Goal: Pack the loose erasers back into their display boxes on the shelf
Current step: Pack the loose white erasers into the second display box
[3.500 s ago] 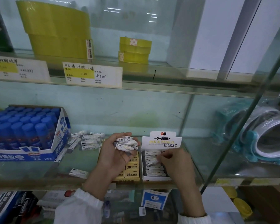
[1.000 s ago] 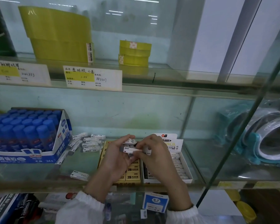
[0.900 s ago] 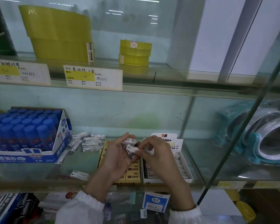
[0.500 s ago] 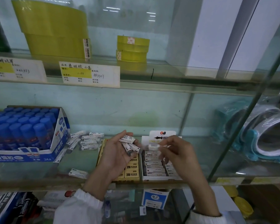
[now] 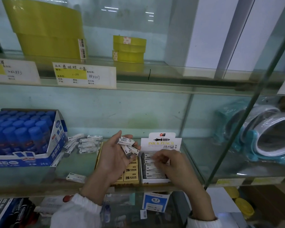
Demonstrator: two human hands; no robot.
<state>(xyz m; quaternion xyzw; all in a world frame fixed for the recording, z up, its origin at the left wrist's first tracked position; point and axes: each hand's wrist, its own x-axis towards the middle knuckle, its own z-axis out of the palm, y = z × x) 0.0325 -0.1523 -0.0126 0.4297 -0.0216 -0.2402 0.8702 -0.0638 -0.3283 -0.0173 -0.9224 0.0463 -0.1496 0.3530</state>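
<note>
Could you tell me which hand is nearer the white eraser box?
Right. The right hand is over the white box; the left hand holds loose erasers above the neighbouring yellow box.

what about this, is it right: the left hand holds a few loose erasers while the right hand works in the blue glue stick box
Not quite. The right hand is over the white ink and pencil eraser box, not the blue glue stick box, as the head view shows. The left hand does hold a few loose erasers.
</note>
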